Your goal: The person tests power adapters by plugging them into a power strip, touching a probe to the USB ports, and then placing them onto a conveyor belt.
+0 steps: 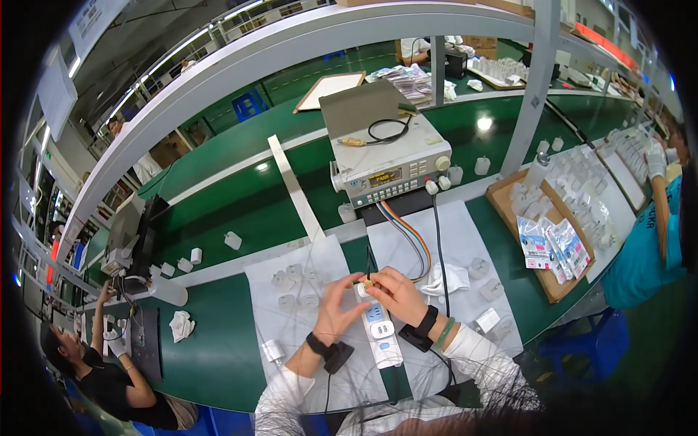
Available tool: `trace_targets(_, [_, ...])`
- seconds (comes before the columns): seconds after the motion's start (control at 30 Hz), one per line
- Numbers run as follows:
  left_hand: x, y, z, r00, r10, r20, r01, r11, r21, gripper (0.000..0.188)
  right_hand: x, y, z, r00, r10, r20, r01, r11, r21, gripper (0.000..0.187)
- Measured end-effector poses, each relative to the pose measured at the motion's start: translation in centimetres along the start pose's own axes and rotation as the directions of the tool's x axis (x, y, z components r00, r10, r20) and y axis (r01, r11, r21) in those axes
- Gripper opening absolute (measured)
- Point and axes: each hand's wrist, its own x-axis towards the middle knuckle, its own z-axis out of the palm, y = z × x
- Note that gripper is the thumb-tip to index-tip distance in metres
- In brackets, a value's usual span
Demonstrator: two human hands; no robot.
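Over the upper end of a white power strip [386, 349] my two hands come together. My left hand [334, 312] curves its thumb and index finger around a small white charger [361, 290] at the strip's end. With its fingertips my right hand [400, 296] pinches a brass-coloured connector [368, 283]; a thin black piece rises from there. The contact between connector and charger is partly hidden by fingers. Lower on the strip sits another white charger [382, 330] with two ports facing up.
A grey bench tester [392, 178] with a lit screen stands beyond the strip, trailing a ribbon cable [407, 236]. White sheets [451, 225] bear several chargers. At right is a cardboard tray [502, 200] with packets; a co-worker [647, 240] works there, another [109, 363] at left.
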Motion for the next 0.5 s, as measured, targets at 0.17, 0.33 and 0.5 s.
trace_targets(0.17, [1.3,-1.5,1.9,1.0,0.021,0.007,-0.021,0.999,0.047,0.044,0.5,-2.4,-2.0,0.991,-0.113,-0.068,0.11,0.993,-0.045,0.022])
trace_targets(0.33, [1.6,-1.2,1.1,0.999,-0.024,0.021,0.025,0.997,-0.069,0.045,-2.0,-6.5,-4.0,0.999,0.008,0.05,-0.007,1.0,-0.016,0.019])
trace_targets(0.5, [1.7,-1.0,1.3,1.0,-0.009,0.016,0.011,0.998,-0.066,0.043,-5.6,-6.1,-3.3,0.967,0.195,0.161,-0.185,0.98,-0.072,0.019])
